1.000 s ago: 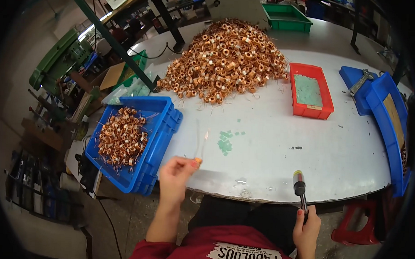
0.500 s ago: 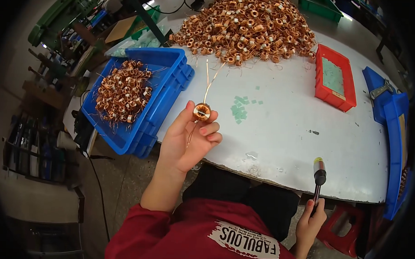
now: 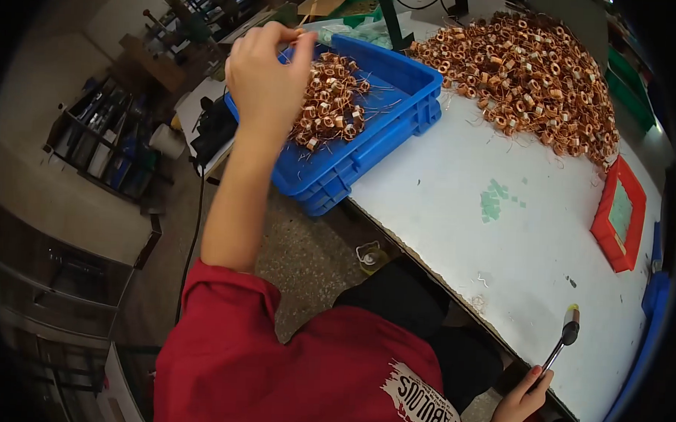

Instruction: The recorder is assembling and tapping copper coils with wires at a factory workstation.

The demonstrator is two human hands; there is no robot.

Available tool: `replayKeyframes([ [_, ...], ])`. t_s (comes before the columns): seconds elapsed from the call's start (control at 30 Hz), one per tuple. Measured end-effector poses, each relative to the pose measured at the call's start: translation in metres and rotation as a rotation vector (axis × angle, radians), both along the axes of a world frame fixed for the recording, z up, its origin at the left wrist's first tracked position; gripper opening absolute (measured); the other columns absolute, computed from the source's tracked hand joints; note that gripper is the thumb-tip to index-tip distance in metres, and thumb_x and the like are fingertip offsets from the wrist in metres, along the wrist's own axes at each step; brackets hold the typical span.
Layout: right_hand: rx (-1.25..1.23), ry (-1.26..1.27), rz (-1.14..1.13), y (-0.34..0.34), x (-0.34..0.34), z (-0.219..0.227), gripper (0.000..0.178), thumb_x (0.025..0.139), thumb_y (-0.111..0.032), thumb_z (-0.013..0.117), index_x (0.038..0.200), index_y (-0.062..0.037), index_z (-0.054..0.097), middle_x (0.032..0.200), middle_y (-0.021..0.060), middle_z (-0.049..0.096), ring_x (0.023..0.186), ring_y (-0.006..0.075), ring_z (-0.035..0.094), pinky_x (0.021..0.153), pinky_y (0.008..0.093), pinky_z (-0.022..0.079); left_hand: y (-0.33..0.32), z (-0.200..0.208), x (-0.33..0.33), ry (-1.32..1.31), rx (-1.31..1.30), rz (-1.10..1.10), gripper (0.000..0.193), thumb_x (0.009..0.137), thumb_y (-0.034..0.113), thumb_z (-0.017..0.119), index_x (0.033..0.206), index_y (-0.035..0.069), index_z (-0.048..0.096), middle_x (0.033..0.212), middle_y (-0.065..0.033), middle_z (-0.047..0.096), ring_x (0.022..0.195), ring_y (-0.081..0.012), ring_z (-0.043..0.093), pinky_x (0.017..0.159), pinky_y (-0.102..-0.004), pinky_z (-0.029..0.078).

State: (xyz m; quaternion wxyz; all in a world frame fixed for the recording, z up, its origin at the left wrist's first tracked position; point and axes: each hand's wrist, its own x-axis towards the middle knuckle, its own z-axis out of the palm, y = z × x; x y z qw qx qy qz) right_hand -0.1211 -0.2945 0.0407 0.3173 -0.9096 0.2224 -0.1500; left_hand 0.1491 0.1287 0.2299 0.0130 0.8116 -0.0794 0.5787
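My left hand (image 3: 264, 78) is raised over the far left part of the blue bin (image 3: 369, 161), its fingers pinched on a copper-wound ring coil (image 3: 299, 31). The hand hides most of that coil; a wire lead sticks up above the fingertips. Inside the bin lies a heap of similar coils (image 3: 328, 106). At the table's near edge, my right hand (image 3: 525, 402) is closed round the dark handle of a small hammer (image 3: 570, 331). The yellow-tipped hammer head points up over the white tabletop (image 3: 436, 185).
A large pile of copper coils (image 3: 529, 76) covers the far side of the table. Several pale green squares (image 3: 492, 201) lie mid-table. To the right stands a red tray (image 3: 604, 234) with more green pieces, and beyond it a blue bin edge (image 3: 654, 296).
My left hand has carried the coil from in front of me to the left, over the blue bin. The view has turned left. My right hand still holds the hammer.
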Motion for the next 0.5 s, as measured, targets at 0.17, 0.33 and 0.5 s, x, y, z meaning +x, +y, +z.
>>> replayKeyframes([
  [0.17, 0.000, 0.023, -0.013, -0.001, 0.002, 0.002, 0.027, 0.100, -0.023, 0.041, 0.087, -0.0009, 0.047, 0.064, 0.0085, 0.046, 0.057, 0.0180, 0.038, 0.057, 0.0306, 0.034, 0.004, -0.005, 0.018, 0.295, -0.147, 0.038, 0.021, 0.081, 0.022, 0.066, 0.076, 0.002, 0.065, 0.070, -0.0080, 0.062, 0.060, -0.0214, 0.052, 0.058, -0.0306, 0.045],
  [0.33, -0.011, 0.001, -0.068, -0.005, 0.000, 0.005, 0.028, 0.098, -0.026, 0.044, 0.086, -0.0008, 0.050, 0.068, 0.0129, 0.051, 0.059, 0.0249, 0.045, 0.057, 0.0353, 0.039, -0.077, -0.006, 0.017, 0.684, -0.247, -0.321, 0.018, 0.083, 0.017, 0.061, 0.074, 0.001, 0.065, 0.069, -0.0094, 0.063, 0.060, -0.0221, 0.055, 0.057, -0.0321, 0.046],
  [0.5, -0.024, -0.037, -0.166, -0.016, -0.003, 0.014, 0.031, 0.095, -0.030, 0.048, 0.086, -0.0008, 0.055, 0.073, 0.0205, 0.060, 0.062, 0.0367, 0.057, 0.058, 0.0432, 0.045, -0.137, -0.027, 0.043, 0.619, 0.255, -0.527, 0.016, 0.083, 0.018, 0.062, 0.077, 0.004, 0.063, 0.074, -0.0097, 0.064, 0.064, -0.0244, 0.058, 0.059, -0.0322, 0.047],
])
